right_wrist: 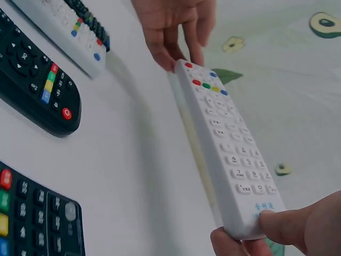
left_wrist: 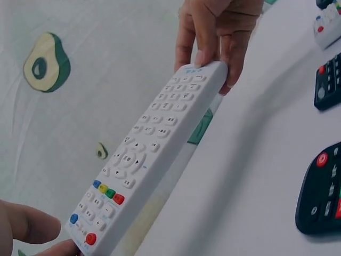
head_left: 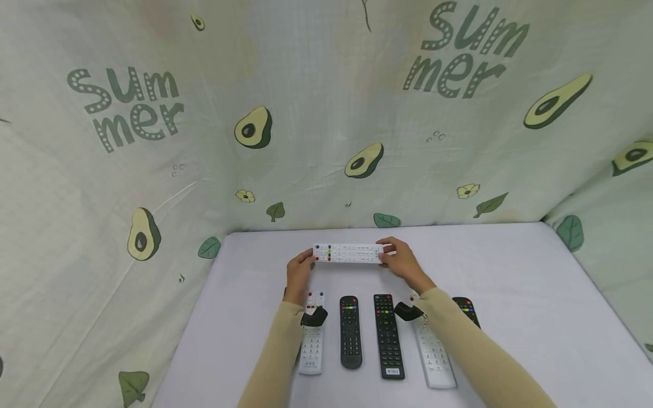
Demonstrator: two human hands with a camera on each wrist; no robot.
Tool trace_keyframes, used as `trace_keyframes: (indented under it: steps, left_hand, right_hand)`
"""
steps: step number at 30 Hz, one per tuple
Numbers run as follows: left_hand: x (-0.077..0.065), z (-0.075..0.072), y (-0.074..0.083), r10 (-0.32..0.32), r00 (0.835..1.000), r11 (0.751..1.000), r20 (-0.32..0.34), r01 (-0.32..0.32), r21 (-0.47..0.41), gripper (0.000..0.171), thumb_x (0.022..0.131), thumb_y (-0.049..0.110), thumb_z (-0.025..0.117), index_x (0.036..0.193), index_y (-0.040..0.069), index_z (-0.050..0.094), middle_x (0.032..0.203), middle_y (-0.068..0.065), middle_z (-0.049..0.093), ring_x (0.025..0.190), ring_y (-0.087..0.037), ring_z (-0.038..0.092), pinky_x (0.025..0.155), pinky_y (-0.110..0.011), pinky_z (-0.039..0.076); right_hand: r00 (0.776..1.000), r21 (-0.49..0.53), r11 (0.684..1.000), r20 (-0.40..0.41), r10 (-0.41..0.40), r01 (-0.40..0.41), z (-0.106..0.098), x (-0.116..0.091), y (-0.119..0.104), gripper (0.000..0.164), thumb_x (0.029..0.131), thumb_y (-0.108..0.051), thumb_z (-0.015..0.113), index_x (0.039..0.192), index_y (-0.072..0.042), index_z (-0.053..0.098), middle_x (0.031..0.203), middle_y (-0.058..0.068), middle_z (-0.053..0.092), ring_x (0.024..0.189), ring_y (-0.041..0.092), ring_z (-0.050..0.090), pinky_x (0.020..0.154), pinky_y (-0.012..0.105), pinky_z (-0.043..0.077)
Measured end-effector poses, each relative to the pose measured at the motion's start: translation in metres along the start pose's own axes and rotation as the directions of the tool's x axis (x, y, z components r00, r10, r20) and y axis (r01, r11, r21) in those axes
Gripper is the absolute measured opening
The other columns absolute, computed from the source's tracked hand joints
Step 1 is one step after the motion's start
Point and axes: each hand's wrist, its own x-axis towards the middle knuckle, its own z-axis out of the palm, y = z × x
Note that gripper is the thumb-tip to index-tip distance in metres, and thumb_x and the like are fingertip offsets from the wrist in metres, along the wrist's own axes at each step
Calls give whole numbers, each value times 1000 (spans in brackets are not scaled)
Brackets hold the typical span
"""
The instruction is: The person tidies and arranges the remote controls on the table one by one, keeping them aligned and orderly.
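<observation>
A white remote control (head_left: 348,253) is held sideways above the table's far part, its buttons facing up. My left hand (head_left: 299,275) grips the end with the red and blue buttons. At the other end, my right hand (head_left: 403,263) pinches the remote; its thumb (right_wrist: 287,226) lies on the top face, with fingers underneath, in the right wrist view. Colored buttons (left_wrist: 108,192) run across the remote in the left wrist view. Part of the left hand's grip is cut off at that view's corner.
Nearer me on the white table (head_left: 245,272) lie a white remote (head_left: 311,354), two black remotes (head_left: 350,334) and another white remote (head_left: 436,360). A further black remote (head_left: 466,309) is partly covered by my right sleeve. An avocado-print cloth (head_left: 306,113) hangs behind.
</observation>
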Motion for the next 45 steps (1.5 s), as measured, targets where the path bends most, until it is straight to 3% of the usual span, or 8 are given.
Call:
trace_keyframes:
  steps: [5,9,16,19,23,26,29,45]
  left_hand:
    - [-14,8,-3,47,998,995,39,-43,-87,28,92,4,54,119,0,60,121,-12,56,109,-21,56,89,-25,47]
    - [-26,18,-2,97,994,992,54,-92,-82,25,91,5,57,115,1,63,116,-12,58,104,-21,59,85,-23,49]
    - [-44,41,-4,111,992,993,53,-108,-47,20,89,6,60,108,5,67,108,-8,61,95,-18,62,81,-24,51]
    - [-51,50,-4,109,993,994,53,-108,-27,18,89,7,61,106,8,68,104,-6,63,91,-17,63,80,-25,51]
    - [-62,60,-4,131,988,991,79,-129,-23,18,88,10,63,105,9,68,104,-5,64,90,-16,64,81,-26,51]
    - [-68,67,-6,163,981,987,101,-162,-24,18,88,13,64,105,9,68,103,-5,64,91,-17,64,81,-27,51]
    - [-74,76,-6,182,977,983,109,-183,-7,16,88,14,64,103,11,69,100,-3,64,90,-16,64,80,-27,52]
    - [-97,109,-1,175,958,984,227,-178,-6,18,87,9,64,104,15,69,102,2,63,89,-14,61,78,-31,52]
  right_hand:
    - [1000,12,999,0,31,-31,-19,-21,-1,37,89,1,57,125,0,51,110,23,51,90,29,62,77,41,54]
    - [999,10,999,-9,46,-46,-34,-39,1,37,90,-1,56,126,-1,50,112,22,50,92,28,61,78,40,53]
    - [997,-7,998,-50,59,-59,-56,-71,10,37,91,-5,56,127,-4,49,113,19,50,91,26,61,77,36,54]
    - [996,5,1000,-94,10,-9,-65,-66,54,44,89,-34,61,126,-13,51,111,14,52,89,24,62,71,31,55]
    - [991,5,999,-125,-40,41,-76,-73,86,50,85,-44,63,126,-17,52,111,13,52,87,23,63,68,28,55]
    - [994,-7,1000,-108,-16,16,-84,-98,56,43,90,-24,62,128,-8,49,112,19,49,89,23,62,71,28,55]
    - [995,11,1000,-96,14,-13,-91,-117,41,44,90,-20,61,128,-3,47,112,21,47,90,22,61,73,28,54]
    - [984,27,994,-138,110,-107,-119,-162,33,42,92,-7,55,132,-1,42,116,24,47,92,15,61,76,27,53]
